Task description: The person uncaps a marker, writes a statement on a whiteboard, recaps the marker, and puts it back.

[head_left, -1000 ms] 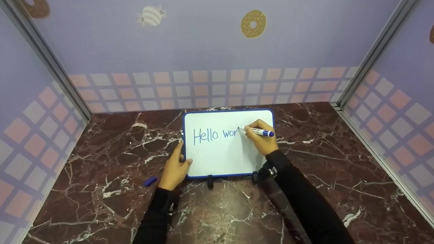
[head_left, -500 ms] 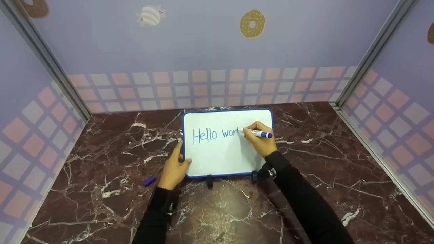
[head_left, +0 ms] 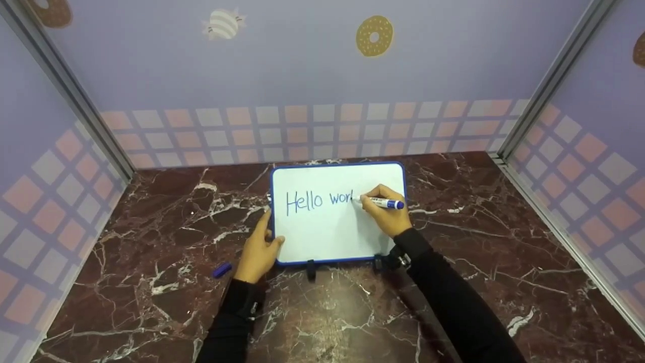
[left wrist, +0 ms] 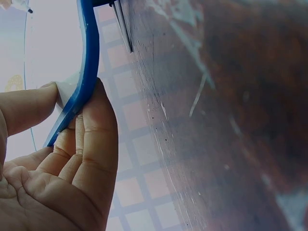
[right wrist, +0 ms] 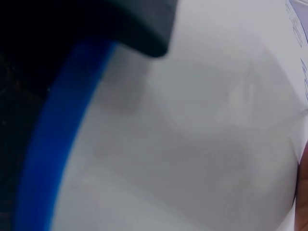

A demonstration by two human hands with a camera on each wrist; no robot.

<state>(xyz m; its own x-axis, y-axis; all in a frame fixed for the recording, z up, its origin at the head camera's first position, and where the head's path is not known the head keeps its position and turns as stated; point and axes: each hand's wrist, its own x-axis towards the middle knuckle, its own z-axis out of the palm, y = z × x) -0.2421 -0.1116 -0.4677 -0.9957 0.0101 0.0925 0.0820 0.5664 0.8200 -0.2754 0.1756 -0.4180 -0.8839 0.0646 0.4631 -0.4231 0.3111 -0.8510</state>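
Observation:
A small whiteboard with a blue frame leans tilted on a stand, bearing blue handwriting that reads "Hello worl". My right hand pinches a white marker with a blue end, its tip at the bottom of the last stroke. My left hand grips the board's lower left edge. In the left wrist view the thumb lies on the front and the fingers go behind the blue frame. The right wrist view shows mostly board surface, with only a sliver of hand at its right edge.
A blue marker cap lies on the dark red marbled table, left of my left hand. Two black stand feet stick out under the board's front edge. Patterned lilac walls enclose the back and both sides.
My right hand has moved the marker downward, drawing a vertical stroke after "wor", so an "l" now shows. My left hand keeps its hold on the board's edge.

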